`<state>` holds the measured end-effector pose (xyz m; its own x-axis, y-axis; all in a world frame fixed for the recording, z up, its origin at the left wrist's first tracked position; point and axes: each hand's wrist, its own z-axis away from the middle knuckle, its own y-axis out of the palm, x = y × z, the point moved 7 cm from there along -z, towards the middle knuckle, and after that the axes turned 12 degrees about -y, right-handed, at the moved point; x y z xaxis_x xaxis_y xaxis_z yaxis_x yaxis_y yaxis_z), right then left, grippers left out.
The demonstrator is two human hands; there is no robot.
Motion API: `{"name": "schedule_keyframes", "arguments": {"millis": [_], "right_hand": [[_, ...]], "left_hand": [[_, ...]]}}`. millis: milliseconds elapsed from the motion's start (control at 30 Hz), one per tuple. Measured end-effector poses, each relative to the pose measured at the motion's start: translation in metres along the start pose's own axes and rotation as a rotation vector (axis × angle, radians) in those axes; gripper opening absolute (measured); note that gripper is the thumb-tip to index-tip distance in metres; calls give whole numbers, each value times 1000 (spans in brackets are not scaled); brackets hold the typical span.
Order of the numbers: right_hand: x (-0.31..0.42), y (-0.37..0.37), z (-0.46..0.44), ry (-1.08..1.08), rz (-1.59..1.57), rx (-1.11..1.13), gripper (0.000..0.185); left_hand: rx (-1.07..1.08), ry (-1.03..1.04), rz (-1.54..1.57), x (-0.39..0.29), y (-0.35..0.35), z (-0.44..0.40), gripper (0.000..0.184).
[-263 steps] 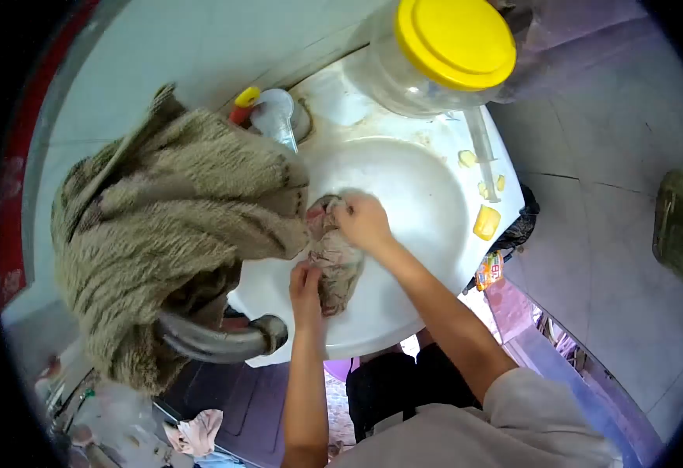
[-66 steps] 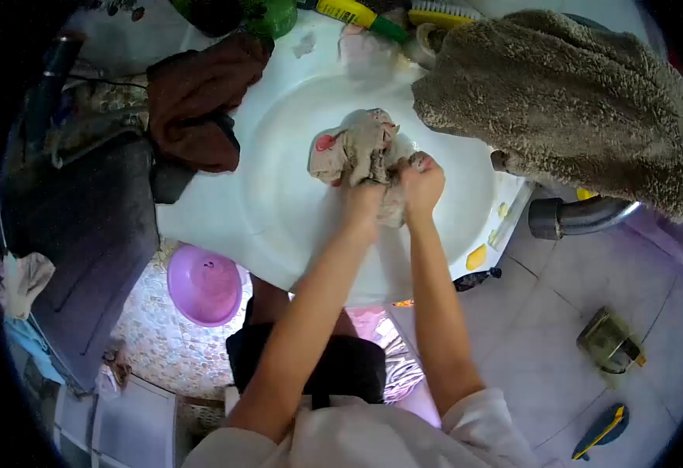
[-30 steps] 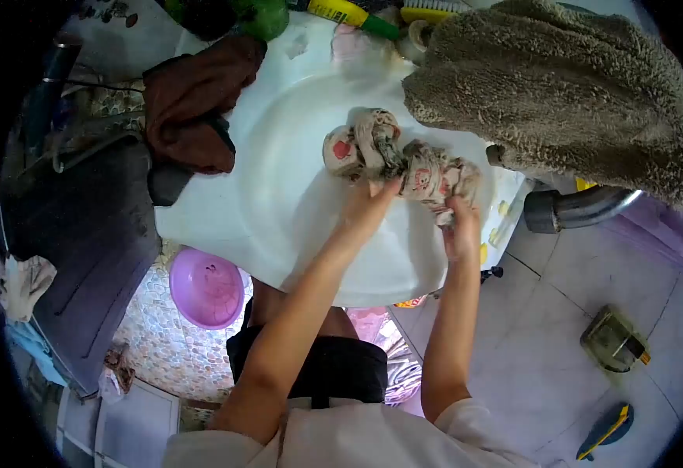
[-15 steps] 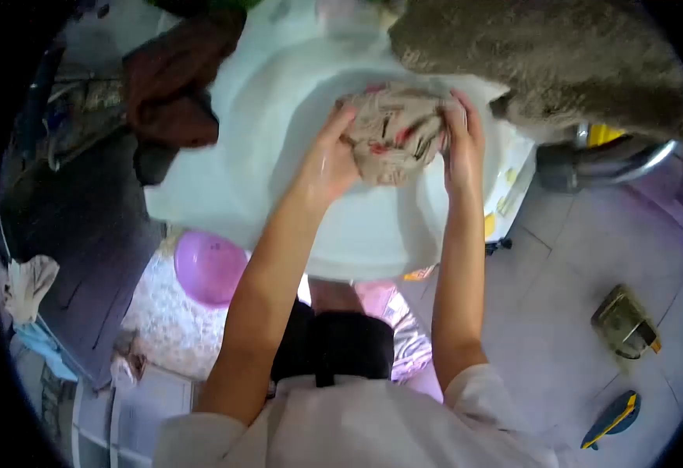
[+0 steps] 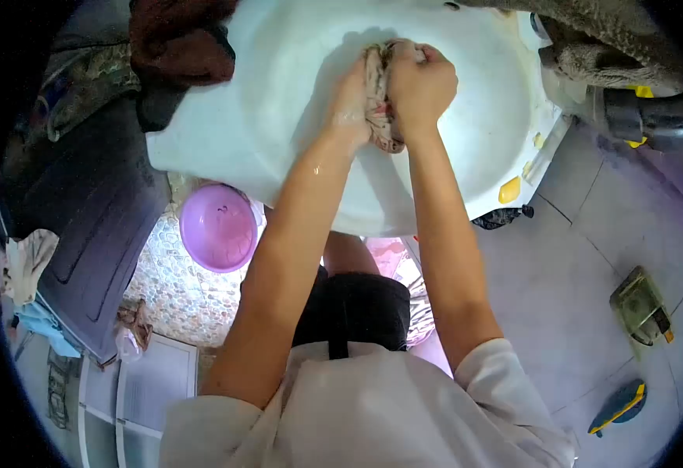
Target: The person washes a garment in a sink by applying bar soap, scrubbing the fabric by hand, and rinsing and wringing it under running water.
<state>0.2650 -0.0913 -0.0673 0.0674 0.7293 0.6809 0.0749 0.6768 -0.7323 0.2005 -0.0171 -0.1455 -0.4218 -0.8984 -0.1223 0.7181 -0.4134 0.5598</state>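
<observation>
Both hands (image 5: 422,91) grip a bunched, patterned cloth (image 5: 377,97) between them, over the white sink (image 5: 490,125).

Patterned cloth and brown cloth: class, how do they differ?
The patterned cloth is pale with markings; the brown cloth is dark and looks plain. The patterned cloth is held between left hand and right hand; the brown cloth lies at the sink's edge. Both look crumpled.

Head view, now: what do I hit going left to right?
Pale cloth → purple basin → left grip → patterned cloth → right grip → yellow piece → greenish container.
</observation>
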Motion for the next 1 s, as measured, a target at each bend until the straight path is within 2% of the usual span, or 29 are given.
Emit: {"name": "schedule_keyframes", "arguments": {"millis": [67, 100, 133, 167, 200, 233, 267, 300, 333, 367, 400, 433, 500, 533, 567, 633, 667, 700, 733, 767, 800, 833, 900, 967, 1000], "right_hand": [[19, -4, 33, -168, 221, 39, 23], [36, -5, 51, -374, 187, -8, 23], [52, -5, 72, -581, 164, -48, 22], [55, -8, 76, -536, 203, -23, 22], [38, -8, 53, -322, 232, 77, 22], [43, -12, 36, -354, 248, 0, 23], [34, -9, 20, -394, 290, -25, 24], [41, -18, 6, -422, 277, -110, 22], [18, -20, -16, -300, 413, -98, 23], [-12, -27, -32, -148, 277, -198, 27], [-31, -29, -45, -94, 248, -86, 33], [-29, -28, -49, -110, 291, 56, 36], [-27, -33, -42, -271, 17, 81, 33], [-23, -34, -35, -301, -168, 127, 34], [-41, -32, -25, -31, -332, 216, 49], [-49, -24, -7, -86, -256, 337, 63], [-48, -18, 2, -152, -223, 343, 66], [-55, -9, 7, -235, -184, 366, 59], [-44, -12, 6, -221, -120, 340, 54], [-34, -16, 8, -196, -55, 320, 50], [-27, -20, 6, -298, -140, 203, 44], [-30, -23, 4, -269, -174, 159, 43], [-22, -24, 2, -278, -457, 99, 37], [-20, -21, 5, -182, -484, 239, 57], [-19, -20, 11, -176, -481, 242, 57]], "left_hand": [[104, 44, 21, 0, -18, -22, 33], [523, -64, 171, -1, 3, -29, 30], [982, -294, 275, 2, 23, -23, 28], [1322, -506, 242, -5, 45, 7, 27], [720, -263, 262, 9, 35, -11, 28], [121, -26, 249, 1, 13, 0, 30], [256, -28, 83, -4, 25, 7, 34], [210, -64, 72, -6, 26, 12, 40], [201, -120, 66, -2, 32, 25, 40], [188, -186, 47, 3, 33, 39, 40], [225, -79, -19, 9, 29, 37, 43], [228, -77, -28, 7, 27, 37, 43], [276, -7, 261, -6, 19, 37, 44], [255, 6, 213, -15, 24, 43, 47], [272, -17, 256, -17, 21, 37, 42], [293, 110, 226, -17, 12, 14, 45], [291, 109, 227, -13, 10, 6, 45], [201, 166, 57, -14, 8, 6, 51], [103, 214, -116, -12, 3, 6, 59], [99, 232, -163, -12, 0, 1, 71], [-9, 314, -244, -13, -7, -1, 71], [-115, 396, -331, -15, -11, 1, 71], [2, 441, -283, -21, -3, 8, 54], [336, 253, -43, -15, 16, 9, 33], [472, 133, 66, -11, 25, 12, 29]]}}
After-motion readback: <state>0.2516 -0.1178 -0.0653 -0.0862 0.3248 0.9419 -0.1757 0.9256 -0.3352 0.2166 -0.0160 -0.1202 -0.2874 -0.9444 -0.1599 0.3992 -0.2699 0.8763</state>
